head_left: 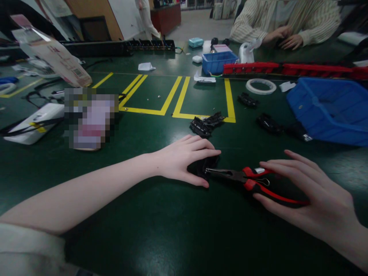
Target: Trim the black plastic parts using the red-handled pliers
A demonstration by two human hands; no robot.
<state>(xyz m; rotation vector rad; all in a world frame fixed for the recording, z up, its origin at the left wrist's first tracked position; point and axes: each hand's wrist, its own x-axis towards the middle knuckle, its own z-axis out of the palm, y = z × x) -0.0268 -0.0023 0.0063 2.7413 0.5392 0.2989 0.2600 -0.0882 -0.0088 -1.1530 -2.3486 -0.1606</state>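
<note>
My left hand (184,161) rests on a small black part (199,168) on the dark green table (161,214), its fingers curled over the part and its thumb against the near side. Red-handled needle-nose pliers (250,180) lie on the table with their tips at the black part. Around the pliers' handles hovers my right hand (304,191), fingers spread and loosely arched, thumb below the lower handle and fingers above the upper one. Whether it grips the handles I cannot make out.
More black parts (205,124) lie just beyond my hands, others (267,123) to the right. A big blue bin (330,111) stands at the right, a smaller blue bin (218,61) and a tape roll (261,86) farther back. Across the table sits another person (287,23).
</note>
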